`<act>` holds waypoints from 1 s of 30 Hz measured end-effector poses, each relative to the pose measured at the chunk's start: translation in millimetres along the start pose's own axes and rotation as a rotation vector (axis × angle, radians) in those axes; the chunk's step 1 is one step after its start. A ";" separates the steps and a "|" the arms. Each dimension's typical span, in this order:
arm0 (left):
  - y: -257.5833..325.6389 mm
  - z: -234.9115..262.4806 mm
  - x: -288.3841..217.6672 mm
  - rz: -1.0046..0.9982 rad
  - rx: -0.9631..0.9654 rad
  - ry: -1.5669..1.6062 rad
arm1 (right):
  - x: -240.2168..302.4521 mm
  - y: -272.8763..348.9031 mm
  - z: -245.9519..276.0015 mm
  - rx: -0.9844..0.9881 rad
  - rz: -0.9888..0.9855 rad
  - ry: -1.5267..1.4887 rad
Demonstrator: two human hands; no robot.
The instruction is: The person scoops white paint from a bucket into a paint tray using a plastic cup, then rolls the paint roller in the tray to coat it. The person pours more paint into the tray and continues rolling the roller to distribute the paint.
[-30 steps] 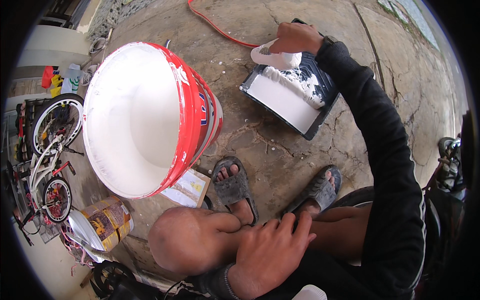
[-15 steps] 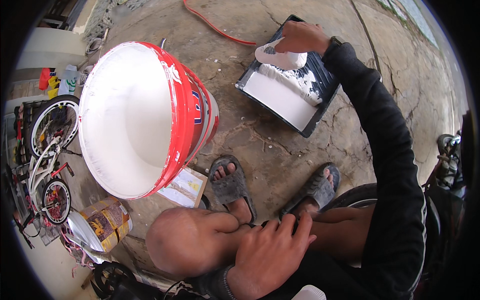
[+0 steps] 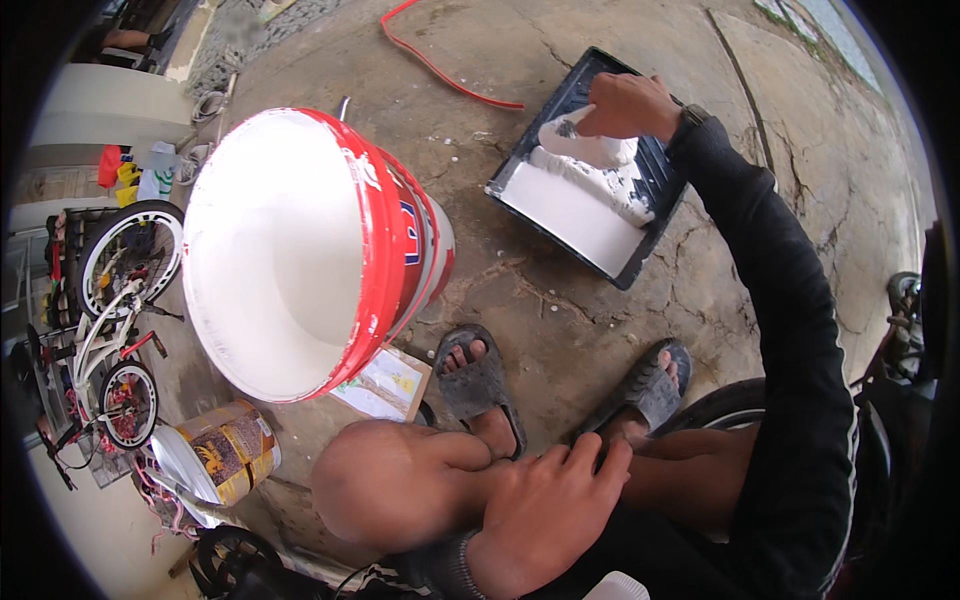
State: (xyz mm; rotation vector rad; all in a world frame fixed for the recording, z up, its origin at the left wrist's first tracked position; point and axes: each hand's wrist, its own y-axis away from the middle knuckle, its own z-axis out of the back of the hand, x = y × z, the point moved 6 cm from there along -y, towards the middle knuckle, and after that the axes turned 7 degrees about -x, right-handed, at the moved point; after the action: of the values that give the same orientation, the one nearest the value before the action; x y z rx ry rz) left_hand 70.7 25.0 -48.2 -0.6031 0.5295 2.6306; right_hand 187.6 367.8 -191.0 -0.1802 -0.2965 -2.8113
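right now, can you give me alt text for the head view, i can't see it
A person crouching on cracked concrete presses a paint roller into a black tray of white paint with the right hand. The left hand rests on their leg, and a big red bucket of white paint stands beside the tray.

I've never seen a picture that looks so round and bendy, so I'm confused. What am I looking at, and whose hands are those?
The camera sits on a person's head and looks down, so you see their own arms. Its lens bends everything near the edge. The person is crouching on a cracked concrete floor in sandals. Their right hand reaches out and holds a paint roller covered in white paint, pressed into a black paint tray. Their left hand rests on their leg, holding nothing. Next to them stands a big red bucket full of white paint. At the left are a small tin can and a little bicycle.
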 end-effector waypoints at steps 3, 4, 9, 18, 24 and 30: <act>1.3 -3.6 3.8 0.019 0.025 0.007 | -8.7 1.5 1.4 -0.091 -0.015 -0.028; -0.3 -5.5 3.9 0.027 0.033 0.015 | -14.2 0.6 -1.9 -0.093 -0.025 -0.072; 9.6 -14.8 18.6 0.072 0.029 -0.085 | 7.2 -6.7 -40.4 -0.091 0.013 -0.214; -21.3 -24.2 17.6 0.113 0.102 0.014 | -25.9 0.9 -27.2 -0.073 -0.010 -0.108; -22.5 -27.4 7.9 0.049 0.105 0.032 | -21.9 1.6 -15.6 -0.108 0.024 -0.096; -26.3 -15.1 6.3 0.034 0.026 0.086 | -24.8 -0.6 -19.4 -0.005 -0.046 -0.186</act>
State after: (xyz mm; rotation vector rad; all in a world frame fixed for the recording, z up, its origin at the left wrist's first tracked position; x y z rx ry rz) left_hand 82.2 42.5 -71.0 -0.7069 0.6040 2.6343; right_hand 209.1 371.2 -213.8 -0.4434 -0.3396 -2.8453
